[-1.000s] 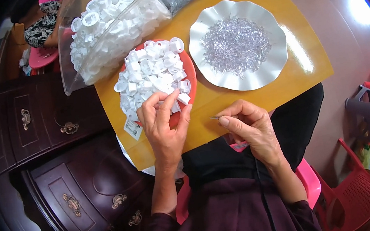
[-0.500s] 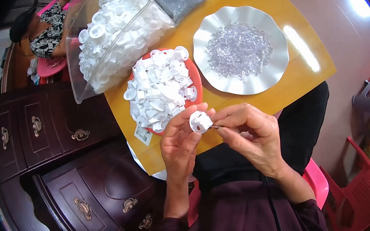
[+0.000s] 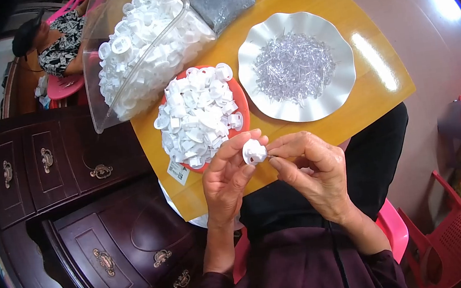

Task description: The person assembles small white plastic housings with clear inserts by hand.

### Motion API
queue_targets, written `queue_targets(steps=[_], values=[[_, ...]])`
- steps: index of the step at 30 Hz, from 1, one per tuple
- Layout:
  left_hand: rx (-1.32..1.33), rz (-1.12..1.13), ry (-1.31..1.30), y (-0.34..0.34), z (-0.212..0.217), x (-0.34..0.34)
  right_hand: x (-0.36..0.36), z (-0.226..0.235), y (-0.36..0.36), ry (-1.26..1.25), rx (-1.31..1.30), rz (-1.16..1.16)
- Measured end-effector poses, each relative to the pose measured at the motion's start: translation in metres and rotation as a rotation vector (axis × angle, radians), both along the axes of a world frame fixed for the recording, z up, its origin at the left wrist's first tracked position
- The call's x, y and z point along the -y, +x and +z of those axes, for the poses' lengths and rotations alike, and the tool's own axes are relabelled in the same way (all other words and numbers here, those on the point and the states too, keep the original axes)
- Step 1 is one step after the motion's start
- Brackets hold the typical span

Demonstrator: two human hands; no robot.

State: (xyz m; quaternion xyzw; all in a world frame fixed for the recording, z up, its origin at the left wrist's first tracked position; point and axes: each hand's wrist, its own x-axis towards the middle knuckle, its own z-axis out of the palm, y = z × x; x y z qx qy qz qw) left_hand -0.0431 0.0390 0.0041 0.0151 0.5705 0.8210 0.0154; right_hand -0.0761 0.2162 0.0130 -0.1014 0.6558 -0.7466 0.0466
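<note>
My left hand [image 3: 227, 174] pinches a small white plastic part [image 3: 253, 152], round at its base with a square block on it, just above the near edge of the table. My right hand [image 3: 314, 171] is closed on a thin pin-like piece [image 3: 270, 156], its tip against the side of the white part. Just beyond my left hand, a red plate [image 3: 241, 104] bears a heap of similar white parts [image 3: 199, 116]. Farther right, a white wavy-rimmed plate [image 3: 341, 77] holds a pile of thin clear pins [image 3: 293, 64].
A large clear bin [image 3: 99, 96] of white parts stands at the far left of the wooden table [image 3: 363, 9], beside a grey plastic bag [image 3: 219, 2]. Dark drawers [image 3: 79, 161] flank the left. Another person [image 3: 57, 44] sits behind. A red chair [image 3: 450, 227] is at right.
The white part has turned slightly and shifted a little to the right between my hands. The plates and table appear slightly shifted in view. Both hands keep their grip.
</note>
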Motion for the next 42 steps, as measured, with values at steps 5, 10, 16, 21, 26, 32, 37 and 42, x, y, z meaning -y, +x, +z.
queue_targets(steps=[5,10,16,21,26,32,37,42], values=[[-0.006,-0.009,-0.017,-0.001,0.002,0.002,0.000,0.000,0.000,0.007,-0.008,0.013],[0.000,-0.028,-0.080,-0.002,0.004,0.005,-0.001,0.002,-0.001,0.027,0.033,0.016],[-0.109,-0.087,-0.217,-0.006,0.003,0.015,-0.005,0.001,-0.006,0.143,-0.127,0.037],[-0.081,-0.093,-0.259,-0.007,0.004,0.016,-0.008,-0.003,-0.006,0.030,0.116,0.093],[-0.080,-0.112,-0.261,-0.008,0.004,0.015,-0.008,-0.003,-0.004,-0.081,0.273,0.121],[-0.106,-0.100,-0.271,-0.009,0.007,0.009,-0.009,-0.005,-0.005,-0.050,0.244,0.120],[-0.108,-0.083,-0.383,-0.011,0.010,0.004,-0.014,-0.015,-0.005,-0.320,0.461,0.121],[-0.095,-0.066,-0.410,-0.011,0.011,-0.001,-0.016,-0.013,-0.005,-0.307,0.442,0.141]])
